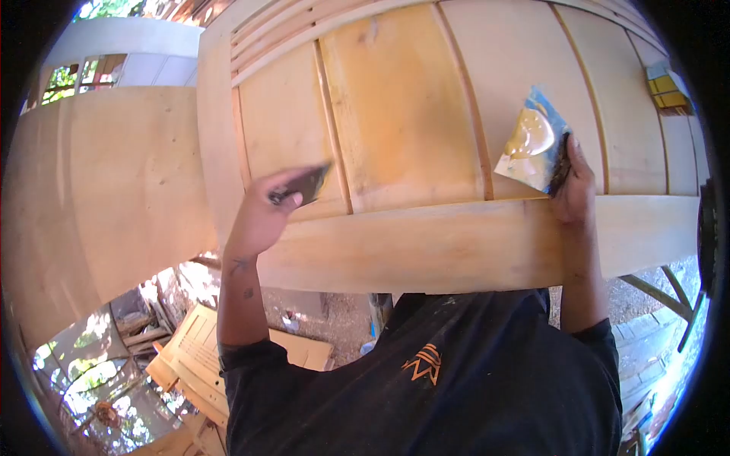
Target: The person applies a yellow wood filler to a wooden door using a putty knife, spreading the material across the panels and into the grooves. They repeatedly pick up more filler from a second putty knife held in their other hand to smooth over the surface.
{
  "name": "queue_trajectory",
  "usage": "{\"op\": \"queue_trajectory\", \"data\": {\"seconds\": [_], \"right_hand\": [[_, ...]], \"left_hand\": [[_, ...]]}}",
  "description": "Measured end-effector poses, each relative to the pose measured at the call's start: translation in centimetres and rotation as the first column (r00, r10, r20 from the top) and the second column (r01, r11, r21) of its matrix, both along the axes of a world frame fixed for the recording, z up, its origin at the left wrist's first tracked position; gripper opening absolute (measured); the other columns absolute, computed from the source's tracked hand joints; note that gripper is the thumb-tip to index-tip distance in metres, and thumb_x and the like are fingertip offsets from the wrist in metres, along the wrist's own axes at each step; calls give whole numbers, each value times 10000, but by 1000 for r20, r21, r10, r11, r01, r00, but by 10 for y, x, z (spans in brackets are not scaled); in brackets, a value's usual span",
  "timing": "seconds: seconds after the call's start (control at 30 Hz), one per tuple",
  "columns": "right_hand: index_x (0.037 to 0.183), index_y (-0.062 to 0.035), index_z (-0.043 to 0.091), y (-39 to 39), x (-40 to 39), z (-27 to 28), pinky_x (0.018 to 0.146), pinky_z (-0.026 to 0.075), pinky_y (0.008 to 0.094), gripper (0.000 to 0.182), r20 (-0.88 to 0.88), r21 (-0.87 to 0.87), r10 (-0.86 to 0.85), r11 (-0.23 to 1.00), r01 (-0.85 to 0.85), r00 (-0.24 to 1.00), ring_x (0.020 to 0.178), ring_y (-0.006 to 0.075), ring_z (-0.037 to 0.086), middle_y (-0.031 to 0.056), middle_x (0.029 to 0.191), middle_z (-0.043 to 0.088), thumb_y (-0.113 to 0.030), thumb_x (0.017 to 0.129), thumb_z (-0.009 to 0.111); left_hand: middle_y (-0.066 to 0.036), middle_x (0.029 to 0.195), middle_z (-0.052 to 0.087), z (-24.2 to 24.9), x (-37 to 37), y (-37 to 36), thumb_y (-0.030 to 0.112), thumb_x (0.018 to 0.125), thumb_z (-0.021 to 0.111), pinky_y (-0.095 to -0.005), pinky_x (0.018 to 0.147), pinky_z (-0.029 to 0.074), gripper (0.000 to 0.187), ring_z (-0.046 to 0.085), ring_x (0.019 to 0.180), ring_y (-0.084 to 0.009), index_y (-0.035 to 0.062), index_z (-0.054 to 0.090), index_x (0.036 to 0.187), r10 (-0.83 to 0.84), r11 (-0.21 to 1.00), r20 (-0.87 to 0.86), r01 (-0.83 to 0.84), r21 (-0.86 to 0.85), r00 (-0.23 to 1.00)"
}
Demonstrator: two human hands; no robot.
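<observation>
My left hand (268, 215) is closed around a dark, flat spreader (306, 185), slightly blurred, above the lower left part of a wooden panelled door (426, 247). My right hand (576, 186) grips a flat blue and whitish palette (544, 163) from its right edge, tilted over the door. A glossy blob of yellow paste (532, 134) sits on the palette. Below my hands, one door panel (395, 106) has a yellowish coat with a darker patch, while the neighbouring panels look paler. Grooves between the panels run away from me.
A plain wooden board (114, 182) stands to the left of the door. A yellow box (669, 93) rests on the door's far right. Below left, another panelled wooden piece (201, 357) lies near the ground among scrap wood. Support legs (658, 296) show at the lower right.
</observation>
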State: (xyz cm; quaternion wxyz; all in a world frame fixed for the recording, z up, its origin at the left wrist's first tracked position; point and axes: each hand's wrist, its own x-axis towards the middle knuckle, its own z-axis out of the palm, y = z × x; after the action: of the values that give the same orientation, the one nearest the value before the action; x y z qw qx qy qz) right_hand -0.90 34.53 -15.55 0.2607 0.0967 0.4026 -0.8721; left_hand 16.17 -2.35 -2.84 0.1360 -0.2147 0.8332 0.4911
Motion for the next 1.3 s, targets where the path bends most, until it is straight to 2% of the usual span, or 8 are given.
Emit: {"op": "queue_trajectory", "data": {"seconds": [0.07,0.3,0.47,0.6,0.7,1.0,1.13,1.3], "right_hand": [[1212,11,481,-10,9,23,940,449,357,407,50,24,-27,999,26,998,1040,207,581,116,1142,586,-309,982,379],[1205,-1,468,-37,46,66,900,481,348,378,51,-30,-3,1000,4,999,986,195,606,120,1125,588,-287,983,357],[1183,9,454,-43,62,89,861,509,345,362,8,-106,-28,994,29,1000,952,192,619,123,1079,594,-277,992,340],[1184,7,454,-39,72,90,845,517,341,355,16,-129,-68,989,70,998,937,193,621,124,1070,594,-272,993,345],[1185,3,454,-42,80,96,828,523,332,352,28,-122,-118,985,121,993,925,185,622,120,1061,595,-272,993,348],[1183,0,458,-37,94,106,821,515,318,343,-8,-40,-78,996,78,997,899,169,619,107,1038,596,-267,992,358],[1175,0,467,-34,100,113,823,509,312,339,-21,-73,-98,993,96,995,907,165,613,106,1043,595,-268,989,376],[1166,5,477,-31,102,109,858,491,315,319,-78,-46,-117,992,113,990,958,161,589,100,1069,587,-245,988,389]], "left_hand": [[-91,981,655,6,-4,4,-54,796,580,-318,854,514,340,623,956,-184,-12,566,1133,408,825,-43,-348,445,912],[-99,1011,625,2,-18,98,-30,797,600,-321,840,510,356,619,932,-191,-28,522,1145,566,612,-253,-194,767,785],[-186,1063,604,-9,11,136,16,857,549,-369,872,479,291,613,963,-241,-61,506,1135,279,959,-697,-154,239,661],[-283,1130,562,-3,23,149,-58,851,500,-493,901,455,273,563,1063,-442,-44,509,1123,-33,999,-857,19,-28,514],[-274,1140,558,-10,18,152,-72,840,515,-486,907,456,305,563,1067,-432,-11,515,1139,-142,981,-900,179,-72,413],[-233,1176,543,-45,20,149,-121,773,550,-466,931,454,420,544,1095,-422,33,549,1164,-275,961,-859,140,-238,432],[-149,1176,565,-54,13,118,-108,719,582,-433,930,458,485,546,1095,-354,80,585,1166,-583,775,-579,179,-606,570],[-119,1135,586,16,6,94,-70,693,605,-423,909,475,495,554,1084,-324,127,610,1147,-649,742,-499,331,-583,574]]}}
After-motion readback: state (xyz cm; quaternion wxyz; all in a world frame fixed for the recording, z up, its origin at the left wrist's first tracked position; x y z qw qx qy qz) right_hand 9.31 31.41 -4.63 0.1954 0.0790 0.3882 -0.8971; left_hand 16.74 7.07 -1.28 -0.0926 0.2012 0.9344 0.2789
